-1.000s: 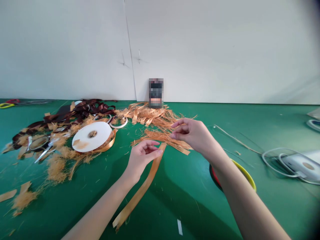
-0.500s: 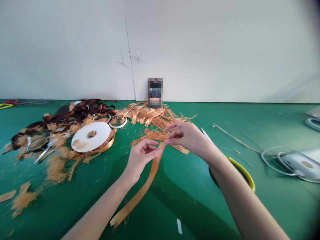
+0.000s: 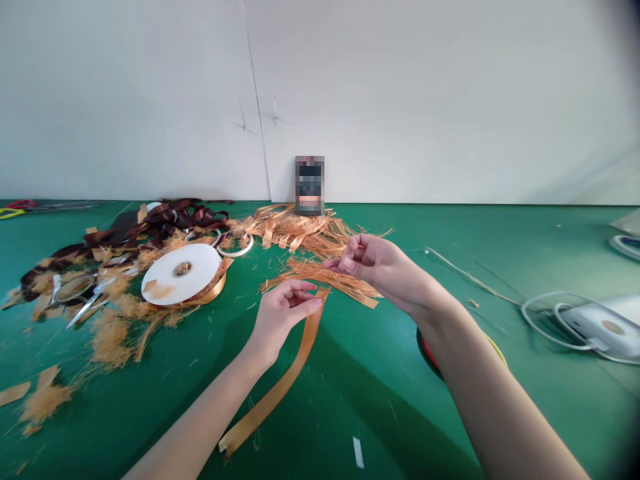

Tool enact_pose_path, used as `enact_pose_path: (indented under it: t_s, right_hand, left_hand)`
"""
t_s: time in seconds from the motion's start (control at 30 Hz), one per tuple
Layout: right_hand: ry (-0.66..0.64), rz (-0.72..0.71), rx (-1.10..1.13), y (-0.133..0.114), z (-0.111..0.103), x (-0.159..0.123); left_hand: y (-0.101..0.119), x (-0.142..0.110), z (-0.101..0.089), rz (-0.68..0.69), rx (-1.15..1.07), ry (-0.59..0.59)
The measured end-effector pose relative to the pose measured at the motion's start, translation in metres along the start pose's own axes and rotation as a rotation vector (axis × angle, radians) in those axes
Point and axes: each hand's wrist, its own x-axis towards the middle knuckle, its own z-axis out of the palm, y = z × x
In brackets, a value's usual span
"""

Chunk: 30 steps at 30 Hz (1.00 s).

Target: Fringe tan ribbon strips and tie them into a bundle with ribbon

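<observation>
The orange satin ribbon point(image 3: 280, 393) runs slantwise over the green work table point(image 3: 380, 413), its upper end pinched between the thumb and fingers of my left hand point(image 3: 283, 320). My right forearm point(image 3: 480, 360) now covers more of the round bowl point(image 3: 429, 357) with its yellow rim and red inside, so I cannot tell what it contains. My right hand point(image 3: 375, 263) has rolled over, its fingertips point(image 3: 350, 263) bunched just above the frayed orange ribbon strands point(image 3: 330, 280), and I cannot tell whether they grip a strand.
</observation>
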Motion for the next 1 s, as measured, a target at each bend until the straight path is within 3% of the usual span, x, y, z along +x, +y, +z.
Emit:
enact_pose_path:
  t_s: [0.1, 0.2, 0.7, 0.87, 1.0]
  right_hand:
    - [-0.081, -0.003, 0.145, -0.001, 0.0, 0.0]
    - [-0.078, -0.02, 0.174, -0.002, 0.001, 0.001]
    - [0.183, 0.037, 0.067, -0.019, -0.022, -0.005]
    - [0.08, 0.14, -0.16, -0.014, -0.014, -0.004]
    - [-0.155, 0.283, -0.471, -0.005, -0.004, -0.003]
  left_hand:
    - [0.001, 0.0, 0.0, 0.01, -0.011, -0.003]
    - [0.003, -0.001, 0.0, 0.013, 0.011, -0.029]
    - [-0.001, -0.003, 0.0, 0.094, 0.245, -0.107]
    - [0.0, -0.003, -0.002, 0.147, 0.252, -0.088]
    - [0.0, -0.002, -0.003, 0.18, 0.224, -0.099]
